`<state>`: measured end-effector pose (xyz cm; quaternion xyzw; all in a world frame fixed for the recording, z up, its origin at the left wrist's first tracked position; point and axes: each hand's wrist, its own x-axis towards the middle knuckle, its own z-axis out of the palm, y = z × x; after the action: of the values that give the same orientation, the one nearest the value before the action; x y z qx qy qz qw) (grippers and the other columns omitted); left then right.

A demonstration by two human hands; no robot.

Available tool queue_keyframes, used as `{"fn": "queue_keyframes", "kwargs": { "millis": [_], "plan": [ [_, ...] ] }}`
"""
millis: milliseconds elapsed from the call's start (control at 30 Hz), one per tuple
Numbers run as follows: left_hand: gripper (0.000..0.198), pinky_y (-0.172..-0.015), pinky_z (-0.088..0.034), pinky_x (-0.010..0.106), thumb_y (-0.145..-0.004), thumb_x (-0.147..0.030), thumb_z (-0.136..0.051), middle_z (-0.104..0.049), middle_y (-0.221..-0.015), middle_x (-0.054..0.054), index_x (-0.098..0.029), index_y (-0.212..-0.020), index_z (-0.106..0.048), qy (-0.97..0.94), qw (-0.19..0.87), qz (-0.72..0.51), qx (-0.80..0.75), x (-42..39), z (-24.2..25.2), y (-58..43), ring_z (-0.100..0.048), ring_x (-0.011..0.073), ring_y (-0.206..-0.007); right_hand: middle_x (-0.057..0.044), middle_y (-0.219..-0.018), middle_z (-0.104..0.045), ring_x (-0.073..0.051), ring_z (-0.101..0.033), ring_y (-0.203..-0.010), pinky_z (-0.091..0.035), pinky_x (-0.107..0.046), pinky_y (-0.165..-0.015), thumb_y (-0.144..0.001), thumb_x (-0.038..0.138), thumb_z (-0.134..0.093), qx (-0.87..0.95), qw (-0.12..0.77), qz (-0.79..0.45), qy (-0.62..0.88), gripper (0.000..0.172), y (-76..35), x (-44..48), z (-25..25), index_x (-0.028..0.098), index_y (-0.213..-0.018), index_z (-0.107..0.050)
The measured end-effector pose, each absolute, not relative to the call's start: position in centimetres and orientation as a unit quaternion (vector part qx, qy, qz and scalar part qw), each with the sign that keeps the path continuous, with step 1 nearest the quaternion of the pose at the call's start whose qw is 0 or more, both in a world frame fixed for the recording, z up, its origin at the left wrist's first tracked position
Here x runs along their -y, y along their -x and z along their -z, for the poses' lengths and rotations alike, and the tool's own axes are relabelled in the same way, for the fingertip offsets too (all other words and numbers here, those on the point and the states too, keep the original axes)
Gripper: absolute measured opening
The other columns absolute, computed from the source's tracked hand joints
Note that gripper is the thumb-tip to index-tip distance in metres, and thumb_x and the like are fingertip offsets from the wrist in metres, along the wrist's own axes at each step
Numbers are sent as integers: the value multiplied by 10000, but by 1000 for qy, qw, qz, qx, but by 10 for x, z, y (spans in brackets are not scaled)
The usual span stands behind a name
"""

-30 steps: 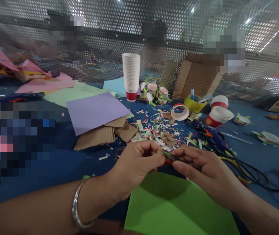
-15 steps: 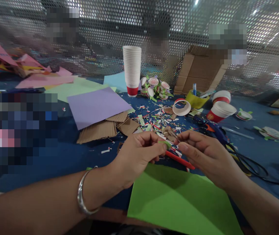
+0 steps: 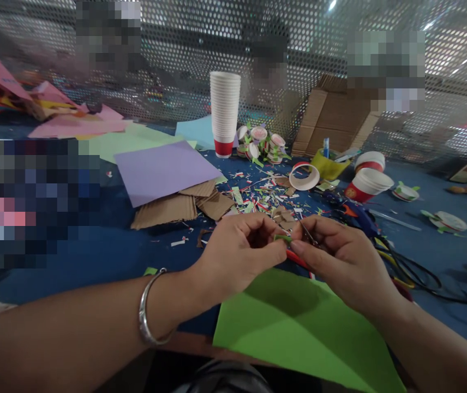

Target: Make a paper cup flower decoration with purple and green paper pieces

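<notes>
A small green paper piece [image 3: 283,238] is pinched between the thumb and fingers of my left hand [image 3: 244,254]. Thumb and fingertips of my right hand [image 3: 335,251] close on its other end, right beside the left fingertips. A thin metal tool [image 3: 307,233] sticks out among my right fingers; its full shape is hidden by the hand. Just below both hands lies a large green paper sheet [image 3: 299,327]. Partly covered by my fingers, a long red object [image 3: 298,258] rests on the table behind the sheet.
Paper scraps [image 3: 253,199] litter the middle. Purple paper [image 3: 163,169] lies over cardboard pieces [image 3: 163,213] on the left. Behind stand a paper cup stack [image 3: 225,109] and small paper turtle-like crafts [image 3: 260,143]. A glue gun [image 3: 360,216], its cord and cups [image 3: 366,184] are at right.
My right fingertips have come in to meet the green paper piece, which now lies flatter between both hands. The metal tool shows more beyond the right fingers. The view has shifted slightly.
</notes>
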<state>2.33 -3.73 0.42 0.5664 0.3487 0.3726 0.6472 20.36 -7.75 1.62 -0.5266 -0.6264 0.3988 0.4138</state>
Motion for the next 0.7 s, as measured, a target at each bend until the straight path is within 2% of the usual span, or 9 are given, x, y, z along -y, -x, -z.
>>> {"fn": "queue_keyframes", "kwargs": {
  "millis": [133,300,433,567,700],
  "plan": [
    [217,-561,-388,191,-672,-155,-836,-627,-715,-40,-135,-790,-654,-466,734,-399,-292,38,-3,-26,-508,52,-596,49,-666,-535,-67,-413,-544,-331,-193,-466,-907,290,-701,612,451,-397,515,125,-204,79,-12,192,-842,-660],
    [300,-598,-421,173,-674,-191,-888,-609,-723,-59,-138,-789,-616,-395,780,-392,-285,39,-3,-26,-528,41,-625,76,-633,-501,-54,-361,-505,-293,-186,-437,-927,332,-709,577,477,-421,512,139,-204,80,-5,218,-884,-641],
    [265,-604,-420,173,-739,-223,-841,-607,-732,-56,-152,-792,-591,-409,777,-378,-294,40,-5,-25,-530,50,-652,64,-662,-521,-59,-397,-538,-328,-188,-465,-932,319,-698,596,472,-403,509,153,-202,80,-6,208,-848,-634],
    [180,-617,-450,204,-796,-213,-759,-630,-763,-31,-160,-825,-590,-477,733,-379,-301,41,-6,-24,-568,85,-699,41,-724,-573,-75,-458,-589,-368,-198,-508,-936,332,-688,635,453,-365,509,133,-201,82,-9,210,-890,-662],
    [143,-563,-398,220,-758,-151,-708,-591,-692,-46,-168,-810,-576,-556,676,-346,-338,40,-5,-23,-516,82,-614,21,-766,-613,-94,-527,-638,-423,-207,-563,-919,299,-693,649,446,-349,508,98,-200,83,-11,207,-889,-675]
  ]
}}
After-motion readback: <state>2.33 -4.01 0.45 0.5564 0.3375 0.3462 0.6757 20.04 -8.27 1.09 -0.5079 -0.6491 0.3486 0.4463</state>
